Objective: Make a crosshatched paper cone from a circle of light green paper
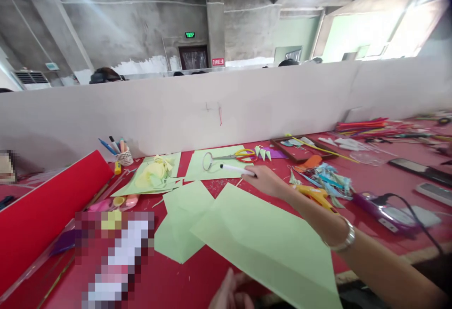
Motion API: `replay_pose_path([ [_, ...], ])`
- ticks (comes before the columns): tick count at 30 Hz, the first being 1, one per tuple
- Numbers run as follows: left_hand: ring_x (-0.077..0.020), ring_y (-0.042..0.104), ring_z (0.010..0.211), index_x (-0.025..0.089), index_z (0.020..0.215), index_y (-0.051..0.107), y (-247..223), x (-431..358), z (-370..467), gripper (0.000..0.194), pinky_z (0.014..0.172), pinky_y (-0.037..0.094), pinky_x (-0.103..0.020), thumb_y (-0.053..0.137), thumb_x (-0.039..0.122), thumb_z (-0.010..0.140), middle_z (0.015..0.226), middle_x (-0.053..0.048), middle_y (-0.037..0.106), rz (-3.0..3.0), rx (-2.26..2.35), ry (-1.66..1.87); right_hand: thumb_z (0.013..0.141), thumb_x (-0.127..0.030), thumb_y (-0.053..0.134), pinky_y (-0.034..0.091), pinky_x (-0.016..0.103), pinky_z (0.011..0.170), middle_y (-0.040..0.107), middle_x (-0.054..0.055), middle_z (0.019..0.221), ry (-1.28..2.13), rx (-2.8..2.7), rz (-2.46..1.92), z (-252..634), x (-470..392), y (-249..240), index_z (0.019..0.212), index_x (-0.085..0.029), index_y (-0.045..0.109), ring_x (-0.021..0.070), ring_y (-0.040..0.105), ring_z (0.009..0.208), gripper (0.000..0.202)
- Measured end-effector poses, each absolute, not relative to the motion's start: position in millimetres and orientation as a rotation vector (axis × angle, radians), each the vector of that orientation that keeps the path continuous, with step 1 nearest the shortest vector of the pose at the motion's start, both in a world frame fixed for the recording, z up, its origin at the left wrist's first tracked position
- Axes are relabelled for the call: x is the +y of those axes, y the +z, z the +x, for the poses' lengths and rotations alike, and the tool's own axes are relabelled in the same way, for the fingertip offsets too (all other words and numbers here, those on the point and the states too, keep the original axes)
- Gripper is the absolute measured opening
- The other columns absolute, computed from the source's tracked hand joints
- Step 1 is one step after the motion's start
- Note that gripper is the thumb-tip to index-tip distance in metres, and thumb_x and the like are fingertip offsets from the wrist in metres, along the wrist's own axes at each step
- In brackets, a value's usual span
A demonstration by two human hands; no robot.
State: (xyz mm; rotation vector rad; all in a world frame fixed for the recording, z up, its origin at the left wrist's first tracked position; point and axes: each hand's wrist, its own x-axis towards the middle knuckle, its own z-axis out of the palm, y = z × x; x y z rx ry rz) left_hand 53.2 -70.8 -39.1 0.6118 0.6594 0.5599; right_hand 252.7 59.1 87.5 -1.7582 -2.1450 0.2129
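Observation:
My right hand (263,179) is closed on a white marker pen (235,170) with a dark end pointing left, above the red table. My left hand (233,292) is partly in view at the bottom edge, its fingers loosely apart beside the lower edge of a large pale green paper sheet (268,238). That sheet lies slanted over another green paper (181,233) with angular edges. Beyond the pen, scissors (235,156) with yellow and red handles rest on a further green sheet (197,172), near a round ring of tape (207,161).
Crumpled yellow-green paper (155,172) and a pen cup (123,155) are at left, near a red board (52,219). A yellow glue gun (314,194), blue scraps (330,177), a brown tray (300,148) and a purple corded device (384,212) lie right. A white partition (169,116) stands behind.

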Motion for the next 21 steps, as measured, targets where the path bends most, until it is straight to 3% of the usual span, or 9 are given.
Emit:
replay_pose_path([
  [2,-0.0038,0.023,0.028,0.009,0.089,0.059,-23.6,-66.8,53.1,0.072,0.035,0.012,-0.018,0.042,0.073,0.063,0.03,0.007,0.036,0.62,0.631,0.454,0.085,-0.036,0.037,0.031,0.021,0.048,0.055,-0.001,0.06,0.323,-2.067,-1.574,263.2,14.0,85.8,0.074,-0.016,0.057,0.011,0.047,0.053,0.03],
  [5,-0.0028,0.016,0.024,0.013,0.1,0.053,0.8,-66.6,53.5,0.059,0.033,0.006,-0.019,0.045,0.063,0.07,0.035,0.009,0.039,0.603,0.635,0.358,0.085,-0.035,0.037,0.035,0.023,0.052,0.058,0.002,0.066,0.423,-1.953,-1.576,275.8,-43.0,74.6,0.08,-0.017,0.06,0.0139,0.051,0.059,0.029],
  [8,-0.002,0.02,0.027,0.017,0.112,0.046,18.9,-70.7,55.1,0.048,0.034,0.016,-0.018,0.041,0.05,0.078,0.051,0.008,0.048,0.587,0.776,0.477,0.083,-0.021,0.035,0.04,0.027,0.071,0.064,0.006,0.095,0.438,-1.935,-1.557,271.2,-79.2,53.7,0.104,-0.022,0.057,0.0183,0.057,0.082,0.031],
  [10,-0.003,0.031,0.032,0.017,0.117,0.043,26.8,-72.7,56.1,0.047,0.036,0.024,-0.019,0.043,0.042,0.078,0.063,0.005,0.053,0.721,0.907,0.562,0.079,-0.018,0.04,0.04,0.032,0.074,0.065,0.006,0.096,0.434,-2.15,-1.564,257.4,-92.8,37.8,0.109,-0.025,0.056,0.0208,0.057,0.082,0.035],
  [14,-0.01,0.053,0.068,0.019,0.124,0.039,35.0,-72.8,54.3,0.05,0.061,0.04,-0.021,0.049,0.03,0.076,0.095,-0.003,0.056,1.226,1.107,0.644,0.07,-0.033,0.056,0.038,0.041,0.078,0.063,0.014,0.099,0.265,-2.233,-1.724,227.1,-100.7,17.4,0.125,-0.014,0.042,0.0295,0.057,0.088,0.06],
  [18,-0.0149,0.053,0.087,0.021,0.135,0.019,32.9,-65.4,43.2,0.059,0.08,0.04,-0.028,0.042,0.035,0.082,0.107,-0.006,0.055,1.65,1.052,0.603,0.077,-0.024,0.048,0.041,0.036,0.074,0.065,0.014,0.097,0.31,-2.259,-1.911,217.1,-90.6,14.1,0.116,-0.013,0.049,0.0277,0.06,0.086,0.041],
  [21,-0.0193,0.05,0.102,0.018,0.131,0.029,25.4,-49.7,26.6,0.052,0.088,0.038,-0.033,0.039,0.034,0.083,0.111,-0.009,0.055,1.967,1.24,0.596,0.081,-0.018,0.04,0.043,0.035,0.069,0.066,0.014,0.094,0.248,-2.26,-2.029,218.3,-82.5,12.8,0.112,-0.013,0.053,0.0272,0.062,0.081,0.035],
])
